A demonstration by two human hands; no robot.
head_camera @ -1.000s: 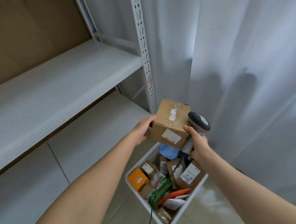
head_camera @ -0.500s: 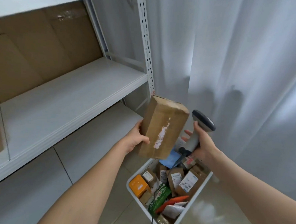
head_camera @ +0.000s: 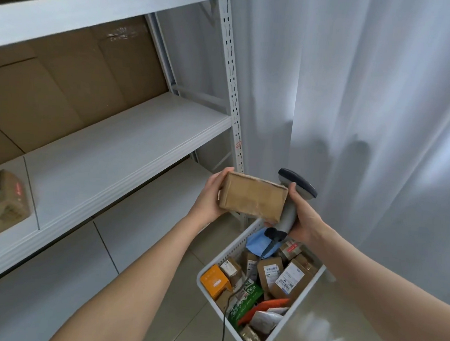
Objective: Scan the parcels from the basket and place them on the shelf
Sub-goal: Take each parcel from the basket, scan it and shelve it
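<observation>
A plain brown cardboard parcel [head_camera: 253, 196] is held in front of me, above the basket. My left hand [head_camera: 211, 195] grips its left end. My right hand [head_camera: 303, 218] holds a grey barcode scanner [head_camera: 291, 197] by its handle, and its fingers touch the parcel's right edge. The scanner's cable hangs down into the white basket [head_camera: 303, 302] on the floor, which holds several parcels and packets. The white metal shelf [head_camera: 120, 149] stands to the left at about hand height.
One brown parcel with a label [head_camera: 0, 205] sits on the shelf's left section. Flattened cardboard lines the shelf's back. A perforated upright post [head_camera: 232, 92] marks the shelf's right corner. White curtains [head_camera: 365, 99] hang on the right. Another shelf board runs below.
The parcel has been turned from upright to lying flat, a plain side facing me. My right hand has come back against its edge. My view has risen, showing more of the shelf.
</observation>
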